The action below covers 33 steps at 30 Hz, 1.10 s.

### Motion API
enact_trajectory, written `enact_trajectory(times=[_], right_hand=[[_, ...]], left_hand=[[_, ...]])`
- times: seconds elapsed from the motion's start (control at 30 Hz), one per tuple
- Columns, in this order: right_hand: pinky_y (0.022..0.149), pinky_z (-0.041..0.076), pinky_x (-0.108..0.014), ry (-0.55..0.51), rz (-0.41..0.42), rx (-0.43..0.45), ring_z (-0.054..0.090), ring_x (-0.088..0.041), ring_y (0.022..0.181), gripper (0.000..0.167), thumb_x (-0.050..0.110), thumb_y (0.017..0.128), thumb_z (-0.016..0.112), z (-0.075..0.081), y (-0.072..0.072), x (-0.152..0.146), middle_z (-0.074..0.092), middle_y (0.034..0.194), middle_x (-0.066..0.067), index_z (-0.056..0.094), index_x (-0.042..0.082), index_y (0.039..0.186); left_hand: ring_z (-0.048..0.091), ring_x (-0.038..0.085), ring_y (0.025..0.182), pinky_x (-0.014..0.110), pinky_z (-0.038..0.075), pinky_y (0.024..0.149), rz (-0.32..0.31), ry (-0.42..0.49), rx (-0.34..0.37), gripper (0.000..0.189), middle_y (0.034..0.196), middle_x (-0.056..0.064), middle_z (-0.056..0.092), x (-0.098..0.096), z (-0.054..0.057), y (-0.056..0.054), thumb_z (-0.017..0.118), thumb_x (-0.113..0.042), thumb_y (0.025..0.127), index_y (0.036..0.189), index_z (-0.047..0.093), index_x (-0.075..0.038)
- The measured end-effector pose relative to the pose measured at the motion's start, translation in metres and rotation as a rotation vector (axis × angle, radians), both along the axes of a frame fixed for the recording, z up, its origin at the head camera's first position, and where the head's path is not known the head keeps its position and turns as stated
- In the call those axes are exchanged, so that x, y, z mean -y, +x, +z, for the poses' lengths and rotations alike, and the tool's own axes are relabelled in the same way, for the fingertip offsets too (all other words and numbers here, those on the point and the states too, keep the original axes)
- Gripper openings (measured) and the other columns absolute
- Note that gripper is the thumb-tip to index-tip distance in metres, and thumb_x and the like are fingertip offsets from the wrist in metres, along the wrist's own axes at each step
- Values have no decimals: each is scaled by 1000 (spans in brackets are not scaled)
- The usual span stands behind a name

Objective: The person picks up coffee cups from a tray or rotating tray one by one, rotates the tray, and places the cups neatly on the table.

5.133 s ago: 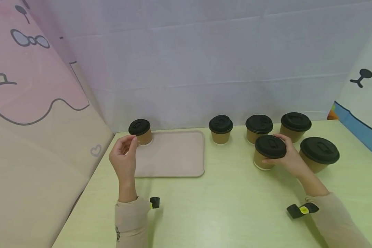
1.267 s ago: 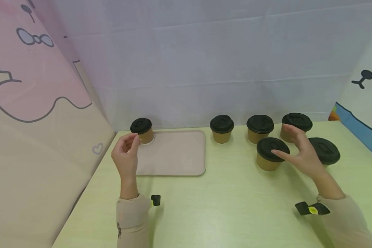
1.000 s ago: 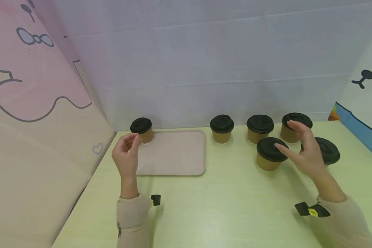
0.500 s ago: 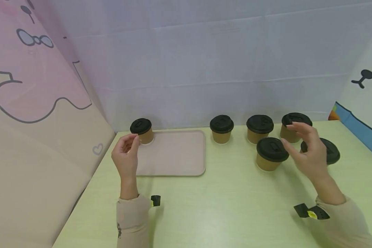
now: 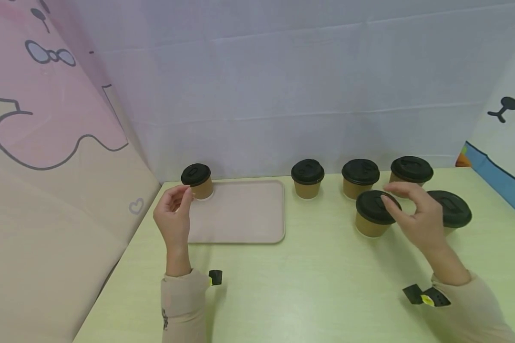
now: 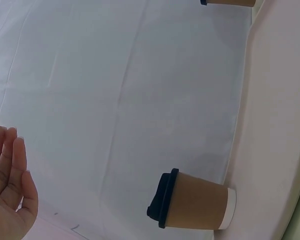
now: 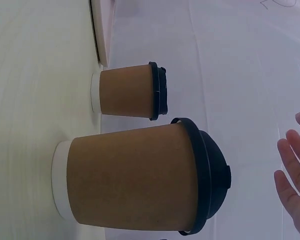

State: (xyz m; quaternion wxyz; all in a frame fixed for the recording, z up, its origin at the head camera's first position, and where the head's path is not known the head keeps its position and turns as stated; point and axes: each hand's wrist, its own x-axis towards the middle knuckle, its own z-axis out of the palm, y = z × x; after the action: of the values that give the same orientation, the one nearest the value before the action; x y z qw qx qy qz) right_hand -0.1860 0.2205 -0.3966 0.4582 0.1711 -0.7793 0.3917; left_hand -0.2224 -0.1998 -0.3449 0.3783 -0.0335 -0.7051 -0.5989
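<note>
My left hand (image 5: pixel 173 214) hovers over the left end of a pale tray (image 5: pixel 244 214), fingers loosely curled with nothing between them. Just beyond it, a brown paper coffee cup (image 5: pixel 202 189) with a black lid stands upright at the tray's back left corner; the left wrist view shows this cup (image 6: pixel 197 202) apart from the fingers. On the right, my right hand (image 5: pixel 420 219) is raised beside a similar lidded coffee cup (image 5: pixel 372 224), thumb and fingers spread apart and holding nothing. The right wrist view has the hand (image 7: pixel 296 180) clear of the large near cup (image 7: pixel 132 177).
More lidded coffee cups stand along the back: one cup (image 5: pixel 307 189) right of the tray, another cup (image 5: pixel 356 189), and a third cup (image 5: pixel 411 169) at the back right. A wide-lidded cup (image 5: pixel 452 209) is partly hidden by the right hand. A white curtain (image 5: pixel 257 95) closes off the table's back.
About five seconds ago my right hand gripped the front coffee cup; it has let go and risen. Within the last half second it shifted slightly left, back towards that cup. The left hand stays put.
</note>
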Motion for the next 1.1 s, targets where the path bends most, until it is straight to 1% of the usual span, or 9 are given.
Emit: enact_trajectory(times=[0.03,0.17,0.37,0.5,0.73,0.83,0.9,0.97,1.1], right_hand=[[85,38,-5,0,10,-13,53,14,94,21,-6,70,70,0,0,0,60,98,22,65,-8,91],[84,40,-7,6,48,-52,55,11,94,17,3,75,70,1,-1,2,64,95,14,66,-8,88],[84,40,-9,17,116,-77,56,7,95,12,2,77,67,0,-1,6,65,95,13,67,-7,84],[83,40,-8,18,116,-88,56,8,94,12,5,78,67,-1,-1,7,65,94,11,67,-7,82],[80,40,-7,12,121,-82,56,9,91,12,5,78,67,1,2,8,64,95,16,67,-7,82],[78,40,-6,20,122,-71,56,11,89,12,6,79,67,2,3,10,65,93,15,68,-6,83],[77,40,-5,27,113,-67,56,12,87,12,6,78,68,2,4,10,67,89,10,68,-5,82],[74,39,-4,33,98,-57,55,15,83,10,4,76,68,1,4,9,67,86,11,68,-4,82],[66,38,-2,37,99,-33,54,17,73,9,-3,73,67,-1,4,8,67,76,14,67,-5,82]], left_hand=[[56,-6,62,10,45,63,-2,2,-1,18,66,-22,59,0,0,0,62,-1,83,93,62,14],[56,-5,62,10,45,63,-8,6,0,18,66,-22,59,-2,1,1,62,-1,83,93,62,15],[56,-5,62,10,45,62,-5,2,4,18,66,-21,59,-3,0,0,62,0,83,92,62,15],[55,-5,61,10,44,62,-13,-1,-6,17,66,-21,59,-3,-1,-1,62,0,83,92,62,15],[55,-5,61,10,44,62,-9,-19,-8,17,66,-21,59,-5,0,0,62,0,83,91,62,15],[55,-6,61,10,44,62,-6,-24,-4,17,66,-21,59,-5,1,1,62,1,83,91,62,15],[55,-5,61,10,44,62,-7,-24,-1,17,66,-21,59,-5,0,0,62,0,83,91,62,15],[55,-5,61,10,44,62,-10,-24,-2,17,66,-22,59,-4,-1,-1,62,0,83,91,62,15],[56,-5,62,10,44,62,-10,-21,-3,17,67,-22,59,1,-11,-9,63,-2,83,92,63,13]])
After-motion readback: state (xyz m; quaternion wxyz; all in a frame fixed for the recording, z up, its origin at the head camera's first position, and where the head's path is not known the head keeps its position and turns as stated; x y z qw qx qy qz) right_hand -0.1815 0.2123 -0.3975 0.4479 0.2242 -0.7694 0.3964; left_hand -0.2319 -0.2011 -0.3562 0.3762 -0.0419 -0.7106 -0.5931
